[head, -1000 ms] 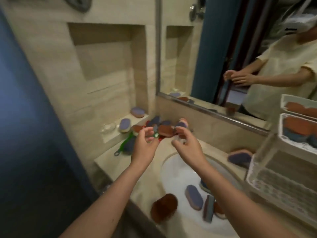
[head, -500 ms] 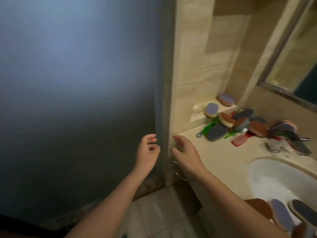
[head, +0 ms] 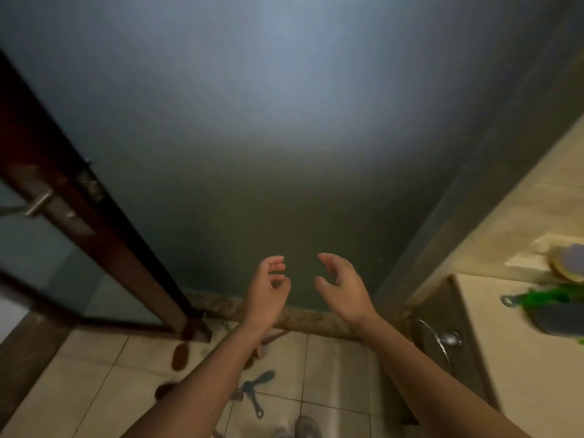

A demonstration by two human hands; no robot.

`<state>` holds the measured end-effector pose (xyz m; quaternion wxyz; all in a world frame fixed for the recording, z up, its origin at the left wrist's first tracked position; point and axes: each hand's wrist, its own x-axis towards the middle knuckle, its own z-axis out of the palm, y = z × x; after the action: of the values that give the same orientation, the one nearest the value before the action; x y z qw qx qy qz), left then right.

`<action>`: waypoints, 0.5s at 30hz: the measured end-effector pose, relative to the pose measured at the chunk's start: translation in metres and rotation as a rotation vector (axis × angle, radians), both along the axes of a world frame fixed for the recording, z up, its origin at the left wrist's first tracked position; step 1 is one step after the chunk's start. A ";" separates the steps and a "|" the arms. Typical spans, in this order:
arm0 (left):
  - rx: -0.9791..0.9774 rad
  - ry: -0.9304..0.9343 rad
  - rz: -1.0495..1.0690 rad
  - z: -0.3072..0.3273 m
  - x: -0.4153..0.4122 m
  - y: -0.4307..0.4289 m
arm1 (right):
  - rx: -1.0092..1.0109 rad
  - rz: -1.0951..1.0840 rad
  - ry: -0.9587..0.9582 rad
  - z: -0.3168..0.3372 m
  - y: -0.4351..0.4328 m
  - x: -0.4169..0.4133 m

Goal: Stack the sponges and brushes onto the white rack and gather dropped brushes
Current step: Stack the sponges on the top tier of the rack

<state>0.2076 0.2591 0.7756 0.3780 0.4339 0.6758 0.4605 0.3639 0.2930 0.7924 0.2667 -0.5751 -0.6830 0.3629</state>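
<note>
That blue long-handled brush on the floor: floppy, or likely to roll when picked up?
The blue brush looks like thin moulded plastic, so probably stiff and light. It lies flat on the tiles, so rolling seems unlikely, though it might skid if nudged.

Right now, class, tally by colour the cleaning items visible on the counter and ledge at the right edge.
Green: 1, the brush
Purple-topped: 1, the ledge sponge
Grey-blue: 1, the counter sponge
Total: 3
</note>
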 end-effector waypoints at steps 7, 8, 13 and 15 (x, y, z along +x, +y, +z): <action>-0.015 -0.030 0.325 -0.019 -0.044 -0.044 | -0.094 0.351 0.008 -0.018 0.005 -0.066; -0.016 -0.030 0.373 -0.022 -0.049 -0.051 | -0.110 0.396 0.013 -0.021 0.004 -0.075; -0.047 -0.025 0.583 -0.038 -0.067 -0.095 | -0.136 0.572 0.029 -0.038 -0.008 -0.112; -0.071 -0.010 0.661 -0.043 -0.074 -0.114 | -0.160 0.638 0.020 -0.043 -0.016 -0.128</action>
<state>0.1337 0.1449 0.7329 0.2265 0.1755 0.7936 0.5367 0.2357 0.2770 0.7497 0.1002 -0.3474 -0.7954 0.4865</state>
